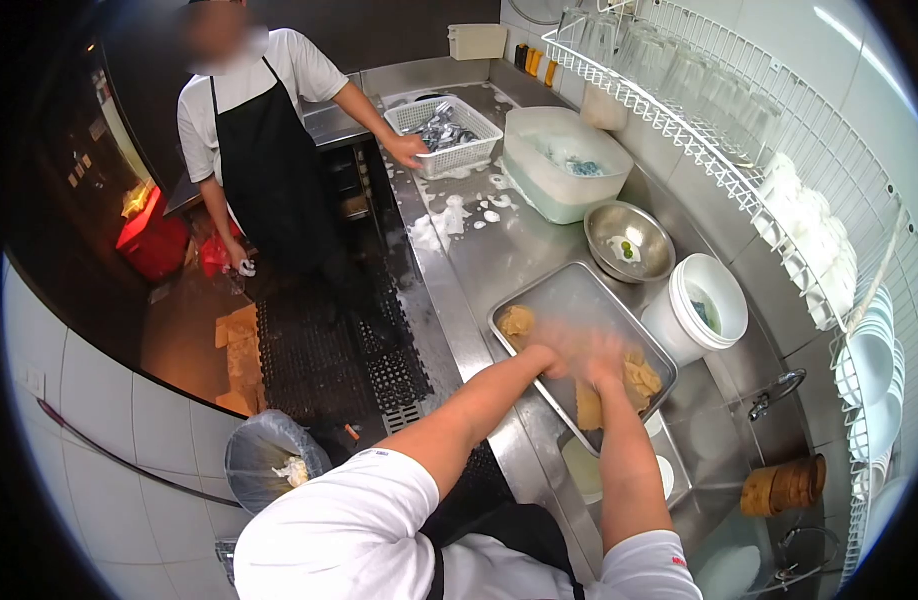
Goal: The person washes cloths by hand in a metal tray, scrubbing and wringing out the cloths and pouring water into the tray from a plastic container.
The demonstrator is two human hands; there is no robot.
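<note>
A rectangular metal tray (627, 318) rests across the counter and sink edge in front of me. Wrinkled, soft tan pieces (641, 378) lie in it; their kind is unclear. Both arms reach into the tray. My left hand (547, 352) is over its middle, and my right hand (606, 358) is just beside it, among the tan pieces. Whitish haze and blur cover the fingers, so I cannot make out whether they grip anything. Behind the tray stands a steel bowl (654, 225) with small green items inside, and to its right a white bucket (669, 325).
A co-worker (279, 130) at the left touches a white basket (469, 152) of metal utensils. A tub of sudsy water (549, 195) stands farther back. A wire rack (769, 200) with glasses and dishes overhangs the right. A faucet (777, 393) projects over the sink. A lined bin (254, 455) is lower left.
</note>
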